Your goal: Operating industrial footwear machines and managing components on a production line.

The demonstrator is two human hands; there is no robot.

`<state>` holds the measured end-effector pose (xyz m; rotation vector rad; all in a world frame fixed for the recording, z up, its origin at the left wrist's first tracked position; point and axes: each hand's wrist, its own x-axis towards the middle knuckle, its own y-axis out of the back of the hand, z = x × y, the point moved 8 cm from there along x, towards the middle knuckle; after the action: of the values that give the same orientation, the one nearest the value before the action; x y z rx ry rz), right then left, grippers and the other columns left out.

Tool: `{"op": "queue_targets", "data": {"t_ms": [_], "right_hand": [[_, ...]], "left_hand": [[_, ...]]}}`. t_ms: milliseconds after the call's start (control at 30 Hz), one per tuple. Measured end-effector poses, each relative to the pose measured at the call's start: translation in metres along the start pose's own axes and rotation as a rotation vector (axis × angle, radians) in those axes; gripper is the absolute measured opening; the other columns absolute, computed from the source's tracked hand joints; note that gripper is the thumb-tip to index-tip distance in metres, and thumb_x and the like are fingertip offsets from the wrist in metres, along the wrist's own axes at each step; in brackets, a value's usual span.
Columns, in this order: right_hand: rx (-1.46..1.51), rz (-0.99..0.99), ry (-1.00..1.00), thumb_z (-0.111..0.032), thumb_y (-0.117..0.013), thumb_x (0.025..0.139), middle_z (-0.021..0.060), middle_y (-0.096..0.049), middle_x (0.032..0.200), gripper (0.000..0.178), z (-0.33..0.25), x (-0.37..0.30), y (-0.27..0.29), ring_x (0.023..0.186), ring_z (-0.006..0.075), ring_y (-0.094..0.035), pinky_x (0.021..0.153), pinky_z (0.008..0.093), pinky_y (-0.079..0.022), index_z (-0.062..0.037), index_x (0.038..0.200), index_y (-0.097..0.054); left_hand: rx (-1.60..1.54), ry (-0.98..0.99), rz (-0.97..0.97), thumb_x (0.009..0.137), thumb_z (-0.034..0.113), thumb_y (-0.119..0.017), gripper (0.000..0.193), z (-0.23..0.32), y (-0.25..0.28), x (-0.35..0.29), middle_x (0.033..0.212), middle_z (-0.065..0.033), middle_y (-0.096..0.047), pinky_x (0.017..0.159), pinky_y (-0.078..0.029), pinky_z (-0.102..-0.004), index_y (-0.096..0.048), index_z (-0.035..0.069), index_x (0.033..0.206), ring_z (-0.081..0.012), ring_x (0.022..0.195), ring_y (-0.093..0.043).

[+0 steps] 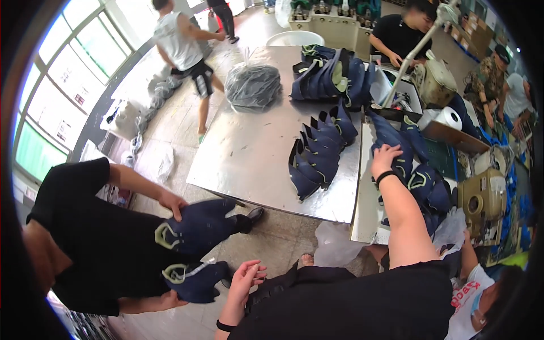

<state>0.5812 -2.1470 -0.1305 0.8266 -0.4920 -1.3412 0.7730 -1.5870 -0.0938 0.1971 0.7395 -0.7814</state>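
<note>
My right hand (pixel 387 159) reaches out to the white-topped side table, its bent fingers on a navy shoe upper (pixel 387 131) in a loose pile. Other navy uppers (pixel 429 186) with pale green edging lie just beside my wrist. My left hand (pixel 247 277) hangs low in front of my body, fingers loosely bent and apart, with nothing visible in it. To the left, a co-worker in a black shirt holds a navy upper (pixel 204 226) in one hand and a second upper (pixel 197 281) in the other, both with light green collars.
A metal table (pixel 243 153) carries a fanned row of navy uppers (pixel 323 148), a larger stack (pixel 334 76) and a dark plastic-wrapped bundle (pixel 253 86). Sewing machines (pixel 481 195) stand at right. A clear plastic bag (pixel 336 243) hangs by the table; other people work nearby.
</note>
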Motion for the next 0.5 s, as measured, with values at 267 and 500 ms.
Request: {"op": "queue_targets", "data": {"t_ms": [267, 500], "right_hand": [[0.314, 0.324, 0.103, -0.039, -0.061, 0.084, 0.0154, -0.034, 0.148, 0.063, -0.019, -0.048, 0.075, 0.137, 0.0416, -0.025, 0.103, 0.0628, -0.028, -0.0129, 0.139, -0.045], [0.648, 0.787, 0.831, -0.043, -0.065, 0.076, 0.0092, -0.036, 0.148, 0.063, -0.144, -0.168, 0.188, 0.14, 0.0339, -0.022, 0.106, 0.0643, -0.018, -0.0211, 0.133, -0.051]], "left_hand": [[0.035, -0.04, -0.059, 0.096, 0.028, -0.056, 0.031, -0.004, -0.005, 0.006, 0.102, -0.0042, -0.064, 0.072, -0.048, -0.025, -0.055, 0.009, 0.12, -0.0117, 0.091, -0.061], [0.105, -0.037, -0.035, 0.092, 0.032, -0.06, 0.038, 0.004, -0.018, 0.01, 0.107, -0.0044, -0.065, 0.074, -0.048, -0.0258, -0.055, 0.008, 0.121, -0.0114, 0.091, -0.06]]}}
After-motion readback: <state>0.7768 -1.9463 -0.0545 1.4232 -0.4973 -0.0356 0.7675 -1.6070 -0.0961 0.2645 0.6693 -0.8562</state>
